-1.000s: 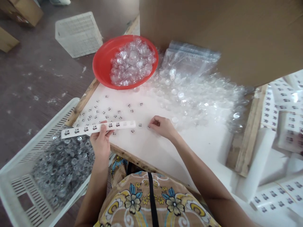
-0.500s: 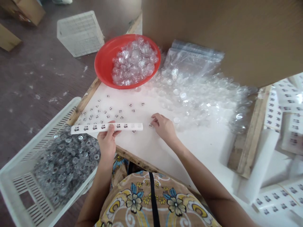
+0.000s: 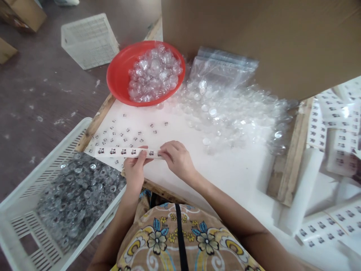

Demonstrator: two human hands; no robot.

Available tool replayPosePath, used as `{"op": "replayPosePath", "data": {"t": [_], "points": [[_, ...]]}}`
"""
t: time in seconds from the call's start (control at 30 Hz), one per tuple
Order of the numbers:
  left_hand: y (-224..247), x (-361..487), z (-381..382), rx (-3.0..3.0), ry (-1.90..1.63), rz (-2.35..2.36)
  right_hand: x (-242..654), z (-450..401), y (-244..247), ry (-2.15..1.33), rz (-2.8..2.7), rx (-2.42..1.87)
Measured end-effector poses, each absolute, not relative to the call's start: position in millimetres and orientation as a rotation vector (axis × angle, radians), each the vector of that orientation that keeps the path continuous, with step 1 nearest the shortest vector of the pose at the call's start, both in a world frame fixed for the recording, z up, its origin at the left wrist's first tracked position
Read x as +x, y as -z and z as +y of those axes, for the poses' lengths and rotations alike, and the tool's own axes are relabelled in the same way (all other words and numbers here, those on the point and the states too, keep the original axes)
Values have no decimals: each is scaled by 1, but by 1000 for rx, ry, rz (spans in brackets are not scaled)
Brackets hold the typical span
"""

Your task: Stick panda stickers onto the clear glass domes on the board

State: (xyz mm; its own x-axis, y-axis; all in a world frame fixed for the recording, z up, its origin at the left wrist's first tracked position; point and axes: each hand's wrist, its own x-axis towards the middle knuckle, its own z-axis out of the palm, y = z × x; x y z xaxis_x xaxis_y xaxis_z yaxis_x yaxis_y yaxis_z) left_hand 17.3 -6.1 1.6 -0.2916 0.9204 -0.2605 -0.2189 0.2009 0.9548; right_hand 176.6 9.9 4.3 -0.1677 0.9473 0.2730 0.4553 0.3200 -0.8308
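Observation:
Pinched between thumb and fingers, a white strip of panda stickers (image 3: 123, 151) is in my left hand (image 3: 135, 167), held level over the near left of the white table (image 3: 222, 177). My right hand (image 3: 178, 160) has its thumb and fingertips closed at the strip's right end, by the last panda print; whether a sticker is between them is hidden. Beyond the strip, several small pieces with panda prints (image 3: 128, 130) lie scattered on the table. Clear plastic domes (image 3: 222, 113) spread in a heap to the right of them.
A red basin (image 3: 118, 75) of clear plastic pieces stands at the back left. Below the table's left edge sits a white crate (image 3: 17, 210) full of clear pieces. Plastic bags (image 3: 222, 67) lie behind the heap, before a large cardboard sheet (image 3: 254, 37). Sticker sheets (image 3: 332, 226) lie at right.
My right hand has moved left from the tabletop to the strip's right end. My left hand and the strip have shifted slightly right. The whole view has swung a little.

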Motion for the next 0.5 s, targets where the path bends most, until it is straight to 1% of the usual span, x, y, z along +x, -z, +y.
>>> {"op": "replayPosePath", "data": {"t": [0.07,0.17,0.3,0.5], "points": [[-3,17,-4,681,-1367,1385,191,12,-5,-806,-1637,-1250],[-4,12,0,613,-1452,1405,226,15,-2,-989,-1441,-1432],[-3,0,6,579,-1524,1445,261,8,15,-1225,-1461,-1698],[-3,-1,7,569,-1515,1447,259,-8,31,-1243,-1506,-1788]]}}
